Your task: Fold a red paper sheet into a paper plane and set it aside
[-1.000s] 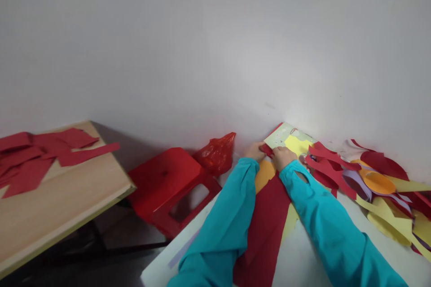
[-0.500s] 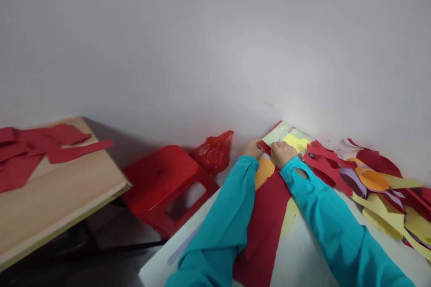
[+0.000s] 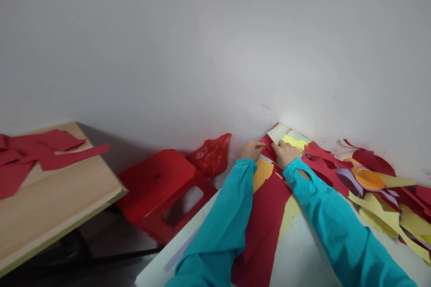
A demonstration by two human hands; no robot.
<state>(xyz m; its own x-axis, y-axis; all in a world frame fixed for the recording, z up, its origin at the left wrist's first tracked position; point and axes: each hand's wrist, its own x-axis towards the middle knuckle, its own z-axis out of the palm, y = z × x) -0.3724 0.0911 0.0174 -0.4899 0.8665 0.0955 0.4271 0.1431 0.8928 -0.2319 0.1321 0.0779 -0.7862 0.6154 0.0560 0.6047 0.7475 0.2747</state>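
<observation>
At the far corner of the white table, my left hand (image 3: 252, 150) has its thumb and fingers pinched together at the left edge of a red paper (image 3: 268, 145). My right hand (image 3: 284, 153) is curled over the same red paper, its fingertips bent down on it near a pale green printed sheet (image 3: 280, 132). A yellow paper piece (image 3: 296, 143) lies just beyond the right hand. Under my forearms, a long red paper sheet (image 3: 264, 219) overlaps an orange paper (image 3: 262, 175) and a pale yellow paper (image 3: 290, 213).
Curled paper strips in red, orange, lilac and yellow are heaped on the right, including an orange curl (image 3: 370, 179). A red plastic stool (image 3: 158, 179) and a red plastic bag (image 3: 212, 157) stand left, beside a wooden table (image 3: 67, 193) with red paper scraps (image 3: 50, 145).
My hands have moved slightly apart, and more of the red paper shows between them and beside the green sheet. The whole view has shifted a little.
</observation>
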